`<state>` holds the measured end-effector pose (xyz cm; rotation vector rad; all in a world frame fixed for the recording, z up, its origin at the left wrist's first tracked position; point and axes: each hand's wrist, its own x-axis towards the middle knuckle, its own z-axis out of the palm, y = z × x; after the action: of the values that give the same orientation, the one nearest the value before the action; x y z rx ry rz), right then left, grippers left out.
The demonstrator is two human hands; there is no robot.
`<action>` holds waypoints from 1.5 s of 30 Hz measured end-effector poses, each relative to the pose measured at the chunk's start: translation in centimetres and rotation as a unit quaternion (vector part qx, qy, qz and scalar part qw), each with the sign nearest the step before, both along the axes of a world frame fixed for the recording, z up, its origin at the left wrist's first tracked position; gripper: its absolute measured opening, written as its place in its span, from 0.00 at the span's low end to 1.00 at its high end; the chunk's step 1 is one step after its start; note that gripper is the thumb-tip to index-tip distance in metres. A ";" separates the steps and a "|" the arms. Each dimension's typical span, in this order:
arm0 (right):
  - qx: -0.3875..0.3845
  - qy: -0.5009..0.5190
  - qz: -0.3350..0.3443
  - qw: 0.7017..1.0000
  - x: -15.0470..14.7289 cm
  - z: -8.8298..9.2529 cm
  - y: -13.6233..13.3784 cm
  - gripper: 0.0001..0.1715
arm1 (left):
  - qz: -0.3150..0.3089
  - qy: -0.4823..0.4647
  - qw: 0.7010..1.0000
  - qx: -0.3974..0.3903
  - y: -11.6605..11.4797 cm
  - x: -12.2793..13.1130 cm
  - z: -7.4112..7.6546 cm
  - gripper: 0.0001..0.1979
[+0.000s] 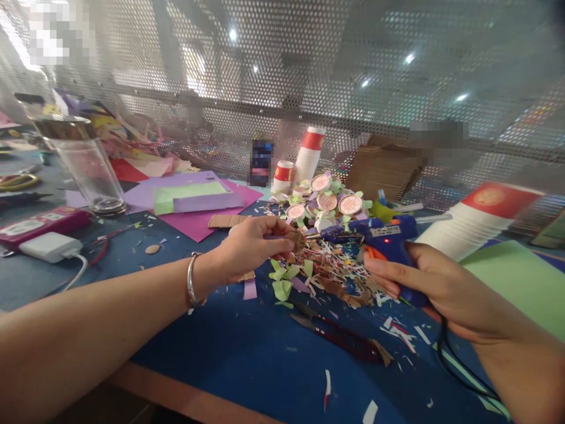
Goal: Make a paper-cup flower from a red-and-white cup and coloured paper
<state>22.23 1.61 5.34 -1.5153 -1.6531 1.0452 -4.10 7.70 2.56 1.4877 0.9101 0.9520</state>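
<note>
Left fingers (272,225) pinch a brown scrap (299,240), right fingers (391,272) grip the glue gun (386,234), nozzle (313,235) just beside the left ones. Gluing step, I reckon; next wants steady aim.

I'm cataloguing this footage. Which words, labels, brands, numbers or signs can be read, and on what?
Nothing can be read with certainty.
Glue gun: white label, too small to read.
Right cup stack: emblem, too blurred.
Dark screen: pixelated, unreadable.
</note>
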 end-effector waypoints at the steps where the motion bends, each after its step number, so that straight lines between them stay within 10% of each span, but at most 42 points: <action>1: 0.014 -0.015 0.000 1.000 -0.1 -0.1 0.0 0.25 | 0.002 0.005 1.000 0.003 0.0 0.0 -0.1 0.04; 9: 0.067 -0.110 0.003 0.992 -0.4 -0.2 0.0 0.14 | -0.003 0.045 0.998 0.040 0.5 -0.1 -0.7 0.08; 29: 0.115 -0.264 0.020 0.957 -0.5 -0.3 0.4 0.30 | 0.009 0.072 0.994 0.077 0.6 -0.3 -0.8 0.09; 45: 0.114 -0.261 0.015 0.958 -0.6 -0.2 0.5 0.25 | 0.001 0.077 0.994 0.079 0.7 -0.4 -1.0 0.08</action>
<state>21.62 2.09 5.16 -1.7024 -2.0709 0.4566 -4.53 8.44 1.59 1.7143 0.9643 0.9376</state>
